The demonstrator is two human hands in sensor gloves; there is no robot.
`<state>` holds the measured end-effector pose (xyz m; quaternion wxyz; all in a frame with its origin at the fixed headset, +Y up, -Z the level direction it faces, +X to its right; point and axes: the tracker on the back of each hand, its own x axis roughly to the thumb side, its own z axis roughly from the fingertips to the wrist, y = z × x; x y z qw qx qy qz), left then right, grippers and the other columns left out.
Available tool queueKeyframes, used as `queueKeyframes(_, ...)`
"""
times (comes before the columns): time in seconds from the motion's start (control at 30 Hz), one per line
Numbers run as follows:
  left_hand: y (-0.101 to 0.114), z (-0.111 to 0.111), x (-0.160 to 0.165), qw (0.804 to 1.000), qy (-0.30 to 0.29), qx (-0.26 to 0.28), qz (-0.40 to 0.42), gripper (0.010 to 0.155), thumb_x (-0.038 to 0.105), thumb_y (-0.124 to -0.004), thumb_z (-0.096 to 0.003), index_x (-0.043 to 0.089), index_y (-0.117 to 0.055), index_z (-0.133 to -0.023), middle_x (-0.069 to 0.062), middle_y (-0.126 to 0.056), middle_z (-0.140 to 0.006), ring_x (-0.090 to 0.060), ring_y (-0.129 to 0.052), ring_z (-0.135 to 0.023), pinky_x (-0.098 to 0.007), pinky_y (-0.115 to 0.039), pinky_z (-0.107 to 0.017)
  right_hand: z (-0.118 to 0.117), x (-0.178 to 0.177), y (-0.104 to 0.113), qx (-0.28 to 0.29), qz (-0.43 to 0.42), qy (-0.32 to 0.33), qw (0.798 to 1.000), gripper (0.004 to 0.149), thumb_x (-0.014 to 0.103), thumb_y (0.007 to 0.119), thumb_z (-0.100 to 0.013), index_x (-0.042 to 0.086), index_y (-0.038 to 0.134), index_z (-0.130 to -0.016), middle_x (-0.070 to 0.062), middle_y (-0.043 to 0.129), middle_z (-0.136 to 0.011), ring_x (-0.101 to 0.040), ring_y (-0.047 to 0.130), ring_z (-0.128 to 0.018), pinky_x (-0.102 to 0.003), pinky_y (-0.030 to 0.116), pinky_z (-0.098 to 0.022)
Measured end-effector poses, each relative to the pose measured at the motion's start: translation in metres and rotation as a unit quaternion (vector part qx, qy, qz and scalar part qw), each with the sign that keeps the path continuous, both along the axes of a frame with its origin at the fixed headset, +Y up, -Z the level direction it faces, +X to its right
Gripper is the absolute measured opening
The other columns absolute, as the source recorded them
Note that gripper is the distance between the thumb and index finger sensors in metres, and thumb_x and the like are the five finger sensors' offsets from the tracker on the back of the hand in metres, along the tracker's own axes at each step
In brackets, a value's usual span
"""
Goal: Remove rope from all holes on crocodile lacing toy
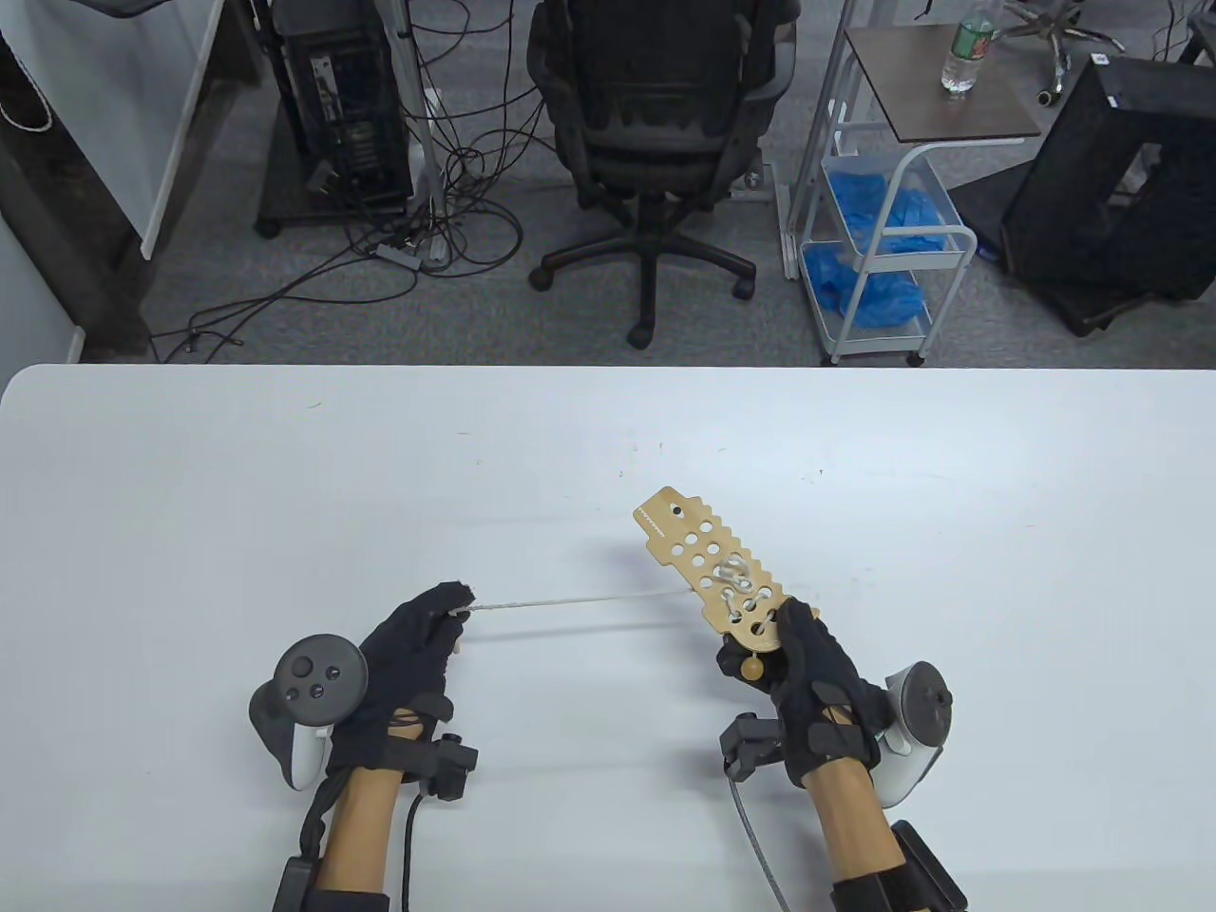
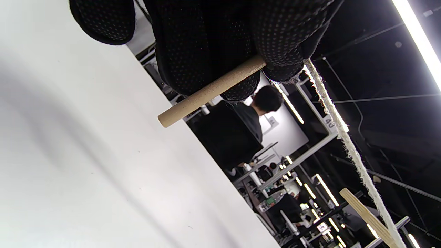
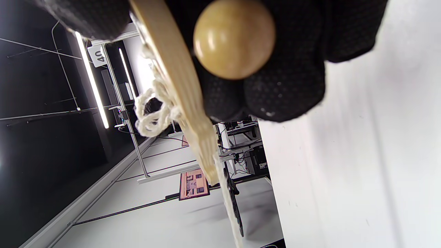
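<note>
- Most of the holes on the crocodile lacing toy (image 1: 711,573) show bare in the table view; the whole snout end and middle carry no rope (image 1: 570,602).
- What lacing is left sits bunched as a small knot of loops (image 1: 733,576) near the tail end, through a few holes close to our right hand (image 1: 807,665); we cannot count exactly how many.
- Our right hand grasps the toy by its tail end and holds it tilted above the white table (image 1: 190,494), snout pointing away from us; the wooden bead (image 1: 752,667) hangs at our fingers there, filling the right wrist view.
- Our left hand (image 1: 418,646) pinches the rope's wooden needle (image 2: 210,92), fingertips clenched on it, as the left wrist view shows plainly.
- The rope runs taut from that pinch across to the toy's left edge, well apart from the table surface.
- We judge the task well past halfway: the free length drawn out is long, yet the last loops are not out and the bead end is not freed.
- Left to do, as we read it: work the needle back through the remaining holes until the rope comes clear.
</note>
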<state>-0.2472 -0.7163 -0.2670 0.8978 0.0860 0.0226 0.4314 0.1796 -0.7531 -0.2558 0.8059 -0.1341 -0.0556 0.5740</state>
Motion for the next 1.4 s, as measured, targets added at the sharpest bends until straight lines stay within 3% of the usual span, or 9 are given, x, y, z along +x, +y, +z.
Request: queueKeyframes(1.4,0.000,0.001,-0.008,1.000,0.017,-0.006,0.019,0.047,0.031,-0.082,-0.0493,0.040,-0.081,-0.095,0.001,-0.096,-0.090,-0.022,-0.095,-0.076,-0.062,-0.069,-0.067,-0.002,0.014,-0.004,-0.015,-0.052,-0.018,0.998,0.052,0.042,0.074,-0.047,0.000,0.081,-0.076,-0.024,0.096,-0.059,-0.042,0.099,-0.046,-0.064,0.072,-0.046)
